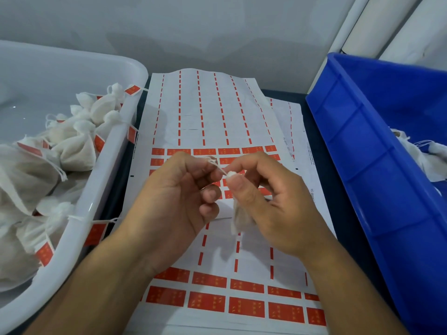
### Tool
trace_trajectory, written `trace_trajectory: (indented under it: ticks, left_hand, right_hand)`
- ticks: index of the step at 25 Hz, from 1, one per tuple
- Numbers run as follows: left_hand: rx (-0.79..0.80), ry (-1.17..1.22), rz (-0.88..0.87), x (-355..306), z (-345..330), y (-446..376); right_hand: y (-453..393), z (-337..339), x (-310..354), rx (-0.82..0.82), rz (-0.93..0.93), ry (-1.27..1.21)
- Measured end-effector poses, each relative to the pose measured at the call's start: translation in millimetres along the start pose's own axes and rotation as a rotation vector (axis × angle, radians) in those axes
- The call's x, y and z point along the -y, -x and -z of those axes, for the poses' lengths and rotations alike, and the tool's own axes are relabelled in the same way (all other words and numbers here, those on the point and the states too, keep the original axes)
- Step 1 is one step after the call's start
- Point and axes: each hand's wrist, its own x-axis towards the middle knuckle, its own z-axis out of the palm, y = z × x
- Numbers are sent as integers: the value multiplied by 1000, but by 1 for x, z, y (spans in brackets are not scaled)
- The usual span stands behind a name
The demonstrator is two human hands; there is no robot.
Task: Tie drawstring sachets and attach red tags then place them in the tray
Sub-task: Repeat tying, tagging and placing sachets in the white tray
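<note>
A small white sachet hangs above the sticker sheet, its gathered neck pinched between thumb and forefinger of the right hand, while the left hand pinches the white drawstring just beside it. Rows of red tags fill the sheet's near end and middle. At left, a white tray holds a heap of tied, tagged sachets; at right, a blue bin holds untied sachets
</note>
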Motion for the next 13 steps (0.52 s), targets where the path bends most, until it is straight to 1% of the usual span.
trace_trajectory:
  ticks: [3,6,8,9,10,11,12,13]
  left_hand:
    - [-6,50,17,1,1,-1]
    - [38,130,3,4,4,-2]
    - [46,123,-16,5,4,-3]
    - [17,83,-23,6,5,-6]
    - [-44,13,-30,6,7,-10]
    - [-141,-97,-40,6,9,-13]
    - [-258,-253,-66,6,12,-17]
    - [-365,-446,-127,8,15,-20]
  right_hand:
    - [1,0,-1,12,-17,26]
    - [1,2,-2,34,-11,65]
    - [1,4,-3,39,-21,98]
    - [1,4,-3,42,-33,111]
    - [1,5,-4,38,-53,118]
    - [0,5,-5,16,-82,122]
    - [-1,7,-7,-29,-119,117]
    - [-2,9,-10,-96,-161,102]
